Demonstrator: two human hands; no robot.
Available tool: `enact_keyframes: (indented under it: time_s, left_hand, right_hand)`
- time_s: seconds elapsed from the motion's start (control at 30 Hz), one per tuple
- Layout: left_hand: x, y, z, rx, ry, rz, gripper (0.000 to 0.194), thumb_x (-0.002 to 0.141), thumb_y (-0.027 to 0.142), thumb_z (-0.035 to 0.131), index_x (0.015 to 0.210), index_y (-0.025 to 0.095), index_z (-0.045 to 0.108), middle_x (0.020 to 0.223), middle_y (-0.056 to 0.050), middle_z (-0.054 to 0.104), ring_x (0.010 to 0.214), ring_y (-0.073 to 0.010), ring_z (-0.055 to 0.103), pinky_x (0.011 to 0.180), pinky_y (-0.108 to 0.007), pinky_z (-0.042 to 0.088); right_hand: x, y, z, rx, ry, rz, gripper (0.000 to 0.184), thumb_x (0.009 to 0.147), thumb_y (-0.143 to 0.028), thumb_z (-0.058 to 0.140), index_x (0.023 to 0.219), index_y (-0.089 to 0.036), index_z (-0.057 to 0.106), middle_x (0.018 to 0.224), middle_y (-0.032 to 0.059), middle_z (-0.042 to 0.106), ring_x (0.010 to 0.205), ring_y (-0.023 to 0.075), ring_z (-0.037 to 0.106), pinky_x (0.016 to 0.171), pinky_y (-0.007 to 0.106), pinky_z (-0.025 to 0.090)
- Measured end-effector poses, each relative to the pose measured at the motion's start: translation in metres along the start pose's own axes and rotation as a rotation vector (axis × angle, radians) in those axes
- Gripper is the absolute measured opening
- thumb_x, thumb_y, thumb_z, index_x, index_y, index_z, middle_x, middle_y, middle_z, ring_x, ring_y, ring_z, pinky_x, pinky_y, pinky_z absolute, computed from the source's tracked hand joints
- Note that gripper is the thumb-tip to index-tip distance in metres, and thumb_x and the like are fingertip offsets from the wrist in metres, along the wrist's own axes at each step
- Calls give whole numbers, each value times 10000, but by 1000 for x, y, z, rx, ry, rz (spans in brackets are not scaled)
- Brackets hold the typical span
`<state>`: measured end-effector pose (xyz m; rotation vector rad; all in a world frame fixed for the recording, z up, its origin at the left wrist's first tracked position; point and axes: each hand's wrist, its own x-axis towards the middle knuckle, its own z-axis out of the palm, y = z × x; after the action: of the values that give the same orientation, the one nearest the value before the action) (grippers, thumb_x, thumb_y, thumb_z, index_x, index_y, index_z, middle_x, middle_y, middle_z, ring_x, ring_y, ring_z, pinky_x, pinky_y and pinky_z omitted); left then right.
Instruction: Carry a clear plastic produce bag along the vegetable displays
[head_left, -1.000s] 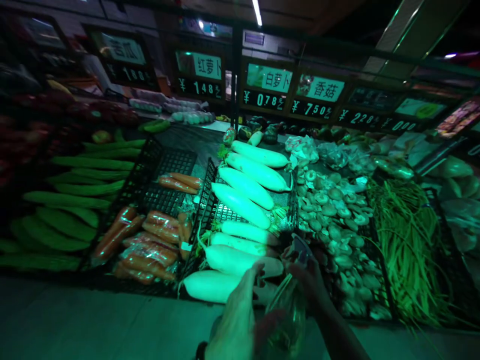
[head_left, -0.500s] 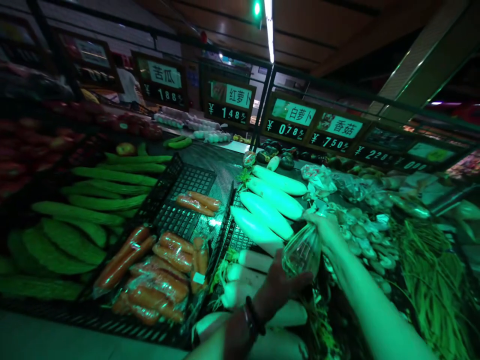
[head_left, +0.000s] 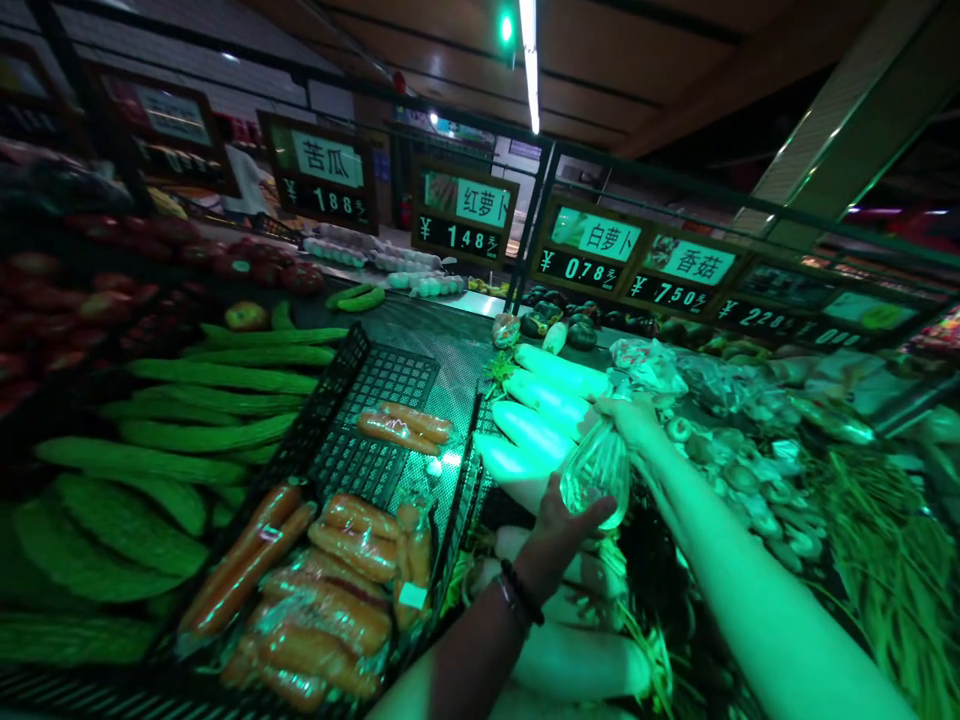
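Observation:
My right hand grips the gathered neck of a clear plastic bag, which hangs above a pile of white daikon radishes. My left hand, with dark bracelets on its wrist, sits just below the bag with its fingers apart, at or very near the bag's lower side. Nothing solid shows inside the bag. Sliced-looking mushrooms lie to the right of my right hand. Wrapped carrots fill a black plastic crate to the left.
Bumpy green bitter melons and red apples lie at the left, with long green beans at the right. Price signs hang on a dark metal rail above the stall. A person in white stands far back.
The view has tilted upward and my hands have risen from the front edge to above the radishes. My right hand has moved to the bag's neck, lifting the bag.

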<state>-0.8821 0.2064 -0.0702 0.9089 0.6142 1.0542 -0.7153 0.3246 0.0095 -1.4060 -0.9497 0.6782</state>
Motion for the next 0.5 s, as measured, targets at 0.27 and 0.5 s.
enact_keyframes:
  time_s: [0.27, 0.5]
  left_hand:
    - [-33, -19, -12, -87, -111, -19, 691, 797, 519, 939, 1314, 156, 660, 1158, -104, 787, 1074, -264, 734, 921, -379, 593]
    - [-103, -39, 0, 4, -61, -93, 695, 784, 412, 958, 1338, 187, 605, 1278, -125, 768, 1153, -298, 723, 975, -422, 577]
  right_hand:
    - [-48, 19, 0, -61, -184, -28, 432, 569, -382, 917, 902, -217, 697, 797, 7, 748, 693, 220, 697, 620, 355, 642]
    - [-107, 57, -43, -236, -177, -39, 238, 630, -327, 840, 803, -217, 718, 734, 2, 709, 733, 222, 639, 664, 332, 543]
